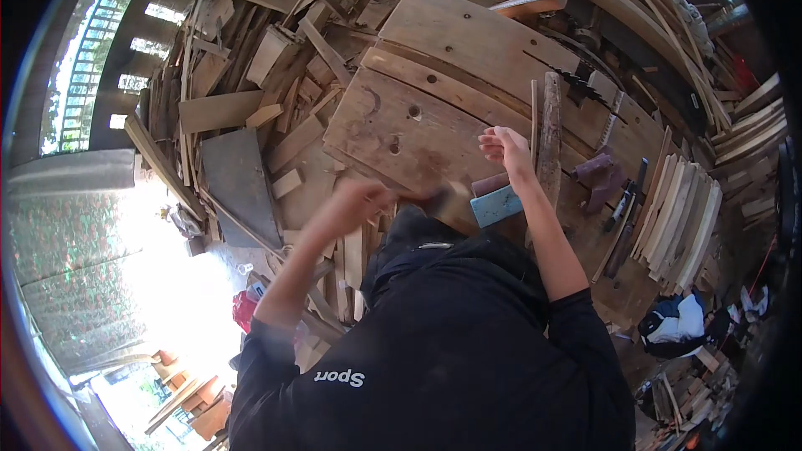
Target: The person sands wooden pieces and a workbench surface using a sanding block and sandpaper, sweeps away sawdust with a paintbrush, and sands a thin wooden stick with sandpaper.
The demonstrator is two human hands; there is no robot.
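Observation:
My left hand, smeared by motion, is closed around the handle of a brush at the near edge of the wooden workbench. The brush looks brown at the handle, dark in the middle and pale at its end, though blur hides its exact shape. Above the bench top, my right hand is raised with its fingers apart and loosely bent, holding nothing. Below its wrist lies a light blue block, beside a purplish-brown piece.
Crumpled purple sheets lie right of a rough wooden stick. Pens and a stack of wood strips sit farther right. Scrap wood is heaped at the left. Round holes and a slot mark the bench top.

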